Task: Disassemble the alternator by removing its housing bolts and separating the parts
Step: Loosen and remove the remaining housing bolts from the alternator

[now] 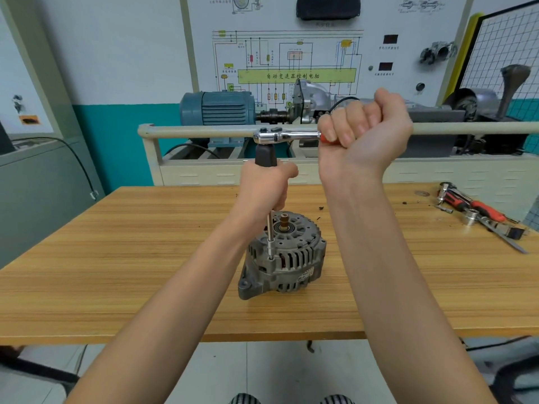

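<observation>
My right hand [363, 126] clenches ratchet [287, 135] handle; my left hand [264, 185] grips black driver [266, 155] below its head. Shaft tip seats on alternator [287, 258] bolt, mid-table [116, 258]. Spare tools [478, 211] far right of grip, near edge.

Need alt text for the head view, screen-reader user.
A person's right hand grips a ratchet wrench atop a long driver whose black handle the left hand holds, its tip on a bolt of the alternator standing on a wooden table; spare tools lie far right.
</observation>
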`<state>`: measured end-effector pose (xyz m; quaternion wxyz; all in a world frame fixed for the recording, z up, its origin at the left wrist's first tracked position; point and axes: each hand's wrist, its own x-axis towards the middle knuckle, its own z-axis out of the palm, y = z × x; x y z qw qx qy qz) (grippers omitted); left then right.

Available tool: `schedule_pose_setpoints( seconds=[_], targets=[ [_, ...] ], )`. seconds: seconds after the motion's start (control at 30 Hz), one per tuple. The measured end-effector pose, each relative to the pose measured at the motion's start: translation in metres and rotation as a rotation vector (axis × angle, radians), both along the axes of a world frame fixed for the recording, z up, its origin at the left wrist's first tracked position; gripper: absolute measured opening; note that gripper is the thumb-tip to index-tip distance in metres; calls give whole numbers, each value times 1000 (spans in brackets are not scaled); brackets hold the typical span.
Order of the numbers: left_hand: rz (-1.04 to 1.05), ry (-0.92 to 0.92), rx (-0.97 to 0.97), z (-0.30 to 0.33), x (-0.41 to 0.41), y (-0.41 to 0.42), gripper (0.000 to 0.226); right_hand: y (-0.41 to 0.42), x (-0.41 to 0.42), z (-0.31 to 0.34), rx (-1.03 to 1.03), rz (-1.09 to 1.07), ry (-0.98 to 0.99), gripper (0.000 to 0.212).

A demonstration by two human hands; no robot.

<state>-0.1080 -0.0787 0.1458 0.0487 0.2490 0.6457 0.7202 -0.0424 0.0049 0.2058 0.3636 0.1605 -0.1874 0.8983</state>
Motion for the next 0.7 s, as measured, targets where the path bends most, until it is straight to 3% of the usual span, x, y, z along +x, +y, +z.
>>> schedule_pose_setpoints(
  seconds=[0.07, 0.17, 0.27, 0.37, 0.57, 0.63, 0.7],
  targets=[
    [-135, 68, -45, 3, -2, -10, 41, 10, -5, 5, -34, 88, -47, 53],
    [-119, 180, -59, 5, -2, -12, 37, 24, -15, 8, -117, 245, -133, 52],
    [-169, 132, 59, 3, 1, -5, 41, 28, -21, 7, -182, 358, -144, 54],
    [-170, 36, 83, 5, 1, -2, 45, 24, -17, 5, -156, 272, -114, 54],
    [182, 11, 86, 3, 4, 8, 33, -2, -1, 2, -41, -31, -24, 56],
    [109, 50, 55, 2, 4, 3, 34, 4, -2, 4, -58, 11, -51, 53],
    [-120, 68, 55, 4, 2, -6, 37, 16, -7, 7, -96, 112, -102, 51]
  ],
)
